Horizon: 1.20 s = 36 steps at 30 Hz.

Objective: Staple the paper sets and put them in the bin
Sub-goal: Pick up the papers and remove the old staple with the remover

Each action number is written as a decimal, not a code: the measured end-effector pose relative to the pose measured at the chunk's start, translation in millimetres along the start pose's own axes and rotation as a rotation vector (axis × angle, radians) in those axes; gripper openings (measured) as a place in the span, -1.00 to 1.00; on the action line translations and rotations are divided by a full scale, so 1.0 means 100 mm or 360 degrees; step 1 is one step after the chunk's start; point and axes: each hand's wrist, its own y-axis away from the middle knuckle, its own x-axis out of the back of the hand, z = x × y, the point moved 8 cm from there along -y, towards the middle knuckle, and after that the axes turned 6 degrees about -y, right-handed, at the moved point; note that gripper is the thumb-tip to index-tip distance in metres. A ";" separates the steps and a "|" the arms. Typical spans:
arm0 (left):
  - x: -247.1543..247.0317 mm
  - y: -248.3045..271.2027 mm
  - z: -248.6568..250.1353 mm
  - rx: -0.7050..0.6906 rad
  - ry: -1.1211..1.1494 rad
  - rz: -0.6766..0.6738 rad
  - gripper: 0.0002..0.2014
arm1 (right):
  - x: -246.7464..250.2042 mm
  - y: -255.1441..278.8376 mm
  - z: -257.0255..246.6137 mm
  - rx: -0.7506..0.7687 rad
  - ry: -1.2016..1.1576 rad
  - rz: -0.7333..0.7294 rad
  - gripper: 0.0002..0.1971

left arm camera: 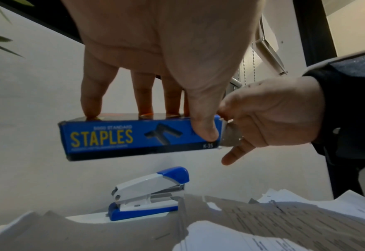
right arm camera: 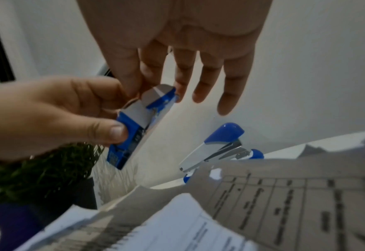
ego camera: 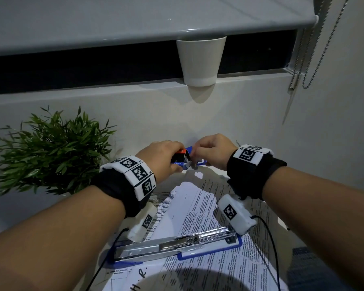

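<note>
A blue box of staples [left arm camera: 134,137] is held in the air above the desk's far edge. My left hand [ego camera: 166,158] grips it, thumb on the printed face and fingers on the top edge. At the box's right end, my right hand [ego camera: 210,152] pinches the open grey flap [right arm camera: 153,95] between thumb and forefinger, with the other fingers spread. A small blue and white stapler [left arm camera: 149,193] stands shut on the desk below the box. Printed paper sheets [ego camera: 187,206] lie loosely piled nearer me. A long blue stapler [ego camera: 177,244], swung open flat, lies on them.
A green potted plant [ego camera: 51,148] stands at the left, close to my left hand. A white cup [ego camera: 200,59] sits on the window sill above. A blind's bead chain [ego camera: 315,59] hangs at the right. No bin shows in any view.
</note>
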 end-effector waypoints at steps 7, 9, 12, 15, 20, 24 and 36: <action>0.00 0.01 0.08 0.0020 -0.0075 -0.0042 -0.58 | -0.02 0.02 -0.14 0.0075 0.0651 -0.0048 -0.77; -0.01 0.03 0.08 0.0052 -0.0095 -0.0047 -0.60 | -0.02 -0.02 -0.09 -0.0043 0.0675 -0.0030 -0.77; -0.01 0.03 0.06 0.0102 -0.0105 -0.0049 -0.59 | -0.03 -0.03 -0.10 -0.0067 0.0713 -0.0017 -0.82; -0.01 0.03 0.07 0.0098 -0.0088 -0.0072 -0.56 | -0.01 0.00 -0.13 0.0003 0.0669 0.0053 -0.81; -0.02 0.05 0.11 0.0065 -0.0068 -0.0092 -0.53 | 0.12 0.02 -0.13 0.0117 0.0601 0.0238 -0.68; 0.02 0.06 0.10 0.0084 -0.0060 -0.0049 -0.55 | 0.06 0.09 -0.15 0.0190 0.0658 0.0106 -0.74; 0.04 0.07 0.07 0.0142 -0.0128 0.0038 -0.57 | -0.19 0.15 -0.26 0.0226 0.1485 -0.0032 -0.77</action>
